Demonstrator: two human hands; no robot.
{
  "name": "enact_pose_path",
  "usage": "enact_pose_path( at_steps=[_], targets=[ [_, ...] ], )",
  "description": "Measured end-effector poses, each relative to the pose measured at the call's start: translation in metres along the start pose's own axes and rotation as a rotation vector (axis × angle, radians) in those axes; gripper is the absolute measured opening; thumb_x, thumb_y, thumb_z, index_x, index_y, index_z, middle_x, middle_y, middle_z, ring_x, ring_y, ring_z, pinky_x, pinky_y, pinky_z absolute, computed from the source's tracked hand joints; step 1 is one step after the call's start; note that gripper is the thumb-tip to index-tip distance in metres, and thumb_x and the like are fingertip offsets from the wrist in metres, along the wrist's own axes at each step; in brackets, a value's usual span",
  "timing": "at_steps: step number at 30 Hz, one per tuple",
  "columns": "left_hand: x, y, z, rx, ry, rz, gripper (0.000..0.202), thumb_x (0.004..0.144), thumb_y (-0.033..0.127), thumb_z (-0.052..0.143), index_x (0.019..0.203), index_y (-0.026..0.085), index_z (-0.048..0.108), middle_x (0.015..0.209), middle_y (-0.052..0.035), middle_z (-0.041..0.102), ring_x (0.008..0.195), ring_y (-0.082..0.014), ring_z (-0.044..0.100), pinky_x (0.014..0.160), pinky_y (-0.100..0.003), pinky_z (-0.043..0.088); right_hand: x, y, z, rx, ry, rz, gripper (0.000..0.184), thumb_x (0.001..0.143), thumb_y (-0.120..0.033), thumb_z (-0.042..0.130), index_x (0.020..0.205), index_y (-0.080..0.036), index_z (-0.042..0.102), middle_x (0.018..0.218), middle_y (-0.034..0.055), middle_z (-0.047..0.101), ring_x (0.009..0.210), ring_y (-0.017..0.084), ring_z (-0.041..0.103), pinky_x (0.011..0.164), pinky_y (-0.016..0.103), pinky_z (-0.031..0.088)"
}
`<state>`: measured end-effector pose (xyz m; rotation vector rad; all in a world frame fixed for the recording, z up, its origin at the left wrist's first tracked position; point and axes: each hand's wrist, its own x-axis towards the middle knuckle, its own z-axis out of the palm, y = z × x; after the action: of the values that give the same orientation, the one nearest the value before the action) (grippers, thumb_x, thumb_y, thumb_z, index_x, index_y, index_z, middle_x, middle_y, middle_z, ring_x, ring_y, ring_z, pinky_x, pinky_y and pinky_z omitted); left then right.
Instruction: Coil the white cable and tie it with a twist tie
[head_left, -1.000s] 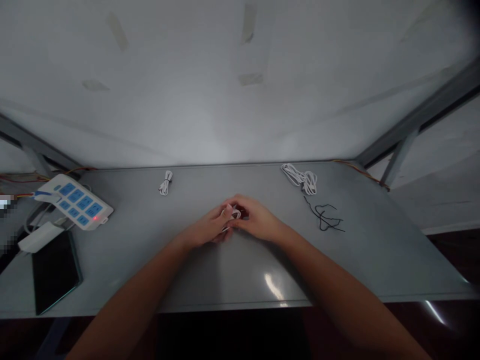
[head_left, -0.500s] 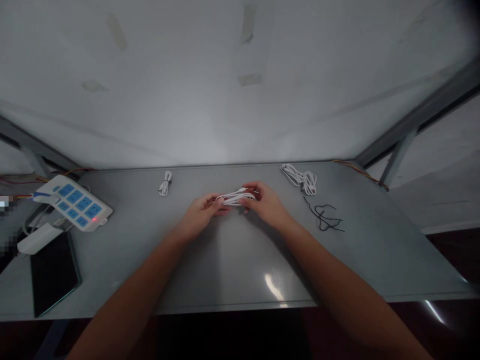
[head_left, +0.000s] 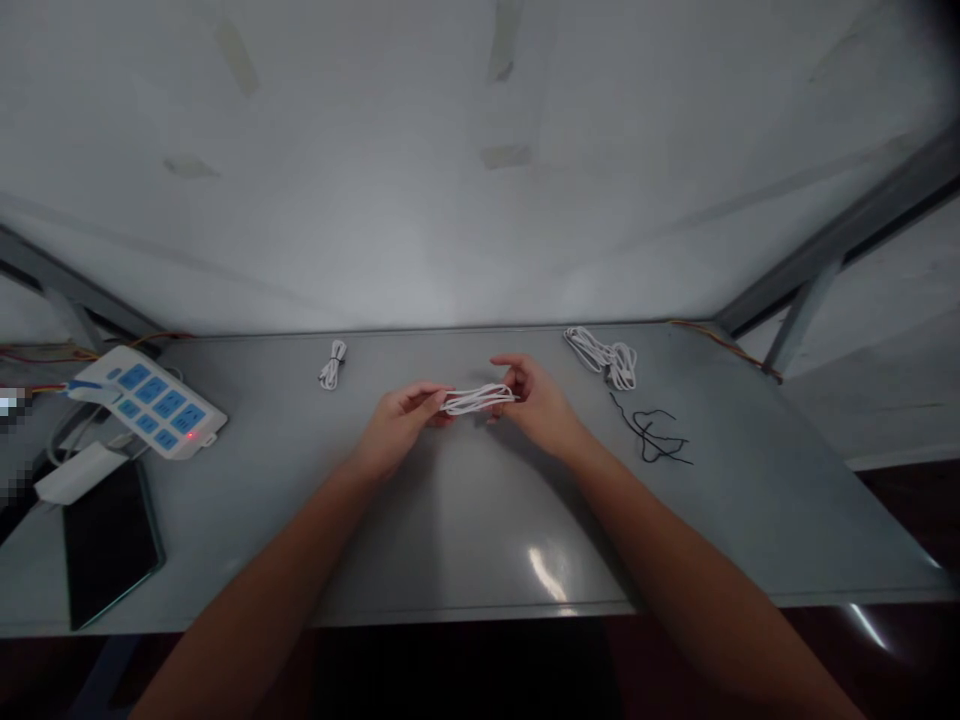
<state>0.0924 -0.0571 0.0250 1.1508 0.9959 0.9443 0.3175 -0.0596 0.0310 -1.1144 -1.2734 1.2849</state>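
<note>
Head view: white cable [head_left: 477, 399], folded into a long flat bundle of several loops, stretched between two bare hands over the middle of the table [head_left: 480, 540]; looks lifted off the surface, gap hard to judge. Taken as landmark below.

Left hand [head_left: 401, 425] at the cable's left end, thumb on top, fingers pinching the loops. Right hand [head_left: 544, 410] at its right end, thumb and curled fingers grasping; index finger stuck out, clear of the loops. Fingertips behind the cable partly hidden.

Left of the cable and farther back: small white bundle [head_left: 332, 366], dark tie round its waist, lying on the table. Right of the cable and farther back: larger white bundle [head_left: 602, 357], also lying down. Right of the cable, nearer than that bundle: several thin black ties [head_left: 652, 435], loosely crossed.

Well left of the cable: white power strip [head_left: 163, 405], blue sockets, red light lit. Beyond it, a white adapter [head_left: 82, 474] overlapping the upper edge of a dark tablet [head_left: 112, 540], which lies left of and nearer than the cable.

Behind the cable, past the table's back edge: pale wall [head_left: 360, 230] bearing strips of tape [head_left: 238, 55].
</note>
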Motion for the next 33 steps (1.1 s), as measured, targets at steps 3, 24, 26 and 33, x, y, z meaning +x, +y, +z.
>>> enact_pose_path(
  at_steps=[3,24,26,33],
  targets=[
    [-0.003,0.002,0.002,0.012,-0.024,0.043,0.035,0.085,0.046,0.078,0.105,0.018,0.079,0.107,-0.0081,0.078,0.093,-0.0194,0.070,0.093,-0.035,0.054,0.002,0.002,-0.002,0.035,-0.003,0.053,0.059,0.062,-0.023,0.086,0.116,-0.024,0.063,0.074,-0.0076,0.061,0.062,0.015,0.067,0.066,0.033,0.058],
    [-0.014,0.013,0.012,0.453,-0.288,0.051,0.052,0.102,0.061,0.039,0.100,0.018,0.068,0.077,-0.0022,0.063,0.066,-0.0151,0.053,0.062,-0.028,0.042,-0.016,-0.022,0.013,-0.075,-0.185,0.056,0.016,0.075,-0.025,0.078,0.085,-0.021,0.066,0.078,0.0006,0.074,0.068,0.017,0.068,0.064,0.031,0.055],
    [-0.016,0.013,0.014,0.470,-0.292,0.123,0.046,0.100,0.059,0.048,0.114,0.019,0.065,0.091,-0.0043,0.068,0.079,-0.0183,0.061,0.071,-0.029,0.046,-0.017,-0.023,0.017,-0.059,-0.154,0.056,0.016,0.073,-0.019,0.074,0.086,-0.021,0.065,0.077,-0.0001,0.073,0.066,0.017,0.068,0.063,0.031,0.055],
    [-0.018,0.012,0.020,0.783,-0.275,0.206,0.027,0.103,0.044,0.045,0.100,0.022,0.061,0.093,-0.0053,0.071,0.085,-0.0229,0.065,0.076,-0.032,0.045,-0.019,-0.048,-0.027,-0.457,-0.168,-0.058,0.026,0.070,-0.025,0.080,0.094,-0.026,0.069,0.081,-0.0007,0.069,0.073,0.019,0.064,0.066,0.032,0.051]
  ],
)
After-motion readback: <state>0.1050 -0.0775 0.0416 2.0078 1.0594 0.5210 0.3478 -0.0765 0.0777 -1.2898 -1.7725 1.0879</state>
